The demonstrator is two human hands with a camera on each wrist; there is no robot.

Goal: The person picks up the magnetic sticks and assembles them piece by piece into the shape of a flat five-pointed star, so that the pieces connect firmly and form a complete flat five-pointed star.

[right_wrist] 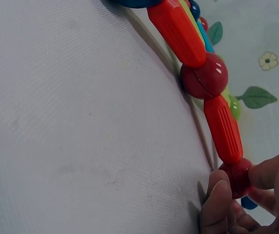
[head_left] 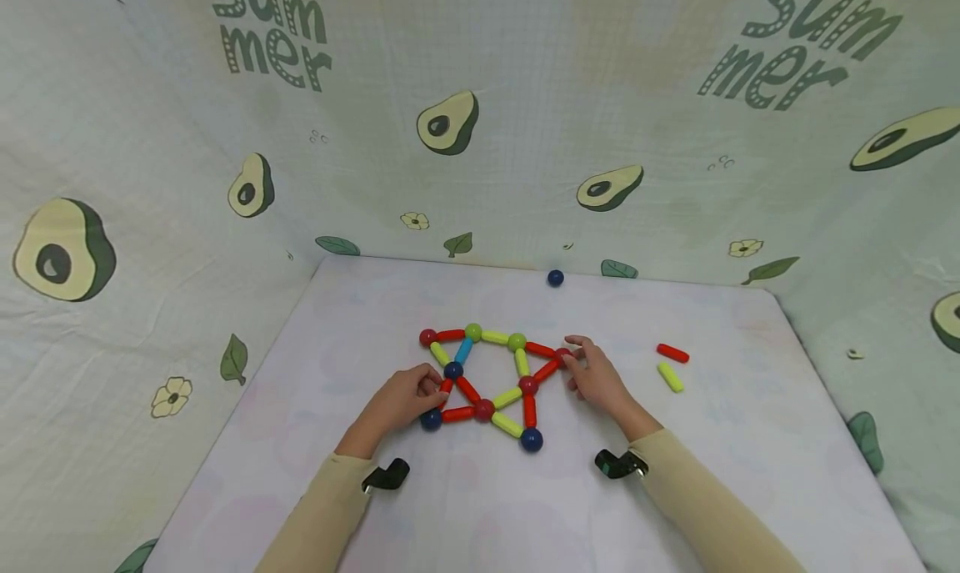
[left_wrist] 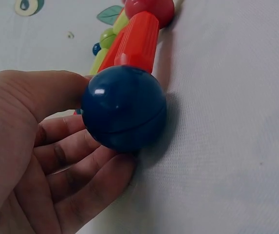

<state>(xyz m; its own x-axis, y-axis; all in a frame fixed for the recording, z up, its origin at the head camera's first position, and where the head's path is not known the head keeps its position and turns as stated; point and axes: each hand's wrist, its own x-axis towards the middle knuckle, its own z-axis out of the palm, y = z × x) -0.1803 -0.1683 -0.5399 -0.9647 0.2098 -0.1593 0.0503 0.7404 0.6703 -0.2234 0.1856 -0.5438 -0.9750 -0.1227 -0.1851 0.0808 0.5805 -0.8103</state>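
A flat framework of magnetic rods and balls lies on the table, in red, yellow-green and blue. At its lower left corner my left hand (head_left: 408, 396) holds a dark blue ball (left_wrist: 124, 108), thumb against one side and fingers curled beneath; the thumb tip is hidden behind the ball. A red rod (left_wrist: 138, 41) runs from this ball to a red ball (head_left: 483, 409). On the right side, my right hand (head_left: 597, 379) pinches a red ball (right_wrist: 236, 178) between thumb and fingers. Two red rods (head_left: 540, 350) meet at that ball. Another dark blue ball (head_left: 531, 439) forms the near corner.
A loose red rod (head_left: 672, 353) and a yellow-green rod (head_left: 670, 377) lie right of my right hand. One separate dark blue ball (head_left: 555, 278) sits at the table's back edge. Avocado-printed cloth (head_left: 525, 139) hangs behind and on both sides of the white table (head_left: 495, 523).
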